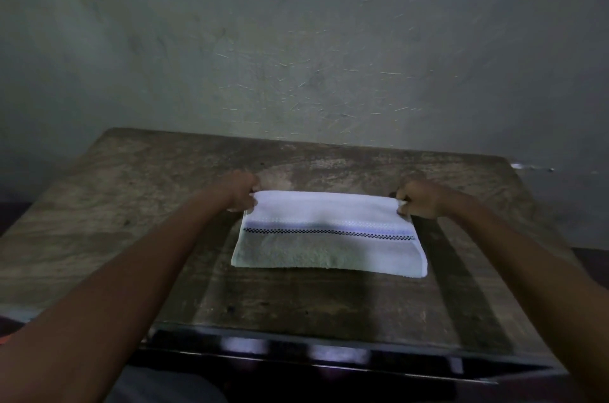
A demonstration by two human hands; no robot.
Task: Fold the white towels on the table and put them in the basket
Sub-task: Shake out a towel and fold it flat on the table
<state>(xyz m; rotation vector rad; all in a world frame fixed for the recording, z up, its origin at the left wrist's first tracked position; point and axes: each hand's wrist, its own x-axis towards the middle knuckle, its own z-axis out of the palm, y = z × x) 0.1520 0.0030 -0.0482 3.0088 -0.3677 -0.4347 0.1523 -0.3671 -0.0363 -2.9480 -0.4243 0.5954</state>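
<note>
Both hands are curled tight: the left hand [242, 190] pinches the towel [329, 234] at its 10 o'clock corner, the right hand [418, 199] at 2 o'clock.

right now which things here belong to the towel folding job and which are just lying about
In the job:
white towel
left hand and right hand, pinching its far corners
wooden table under it

Just there:
grey wall behind

Towel [329, 234]: white, dark checkered stripe, folded into a long rectangle
Place: flat on the tabletop [131, 204], middle
</note>
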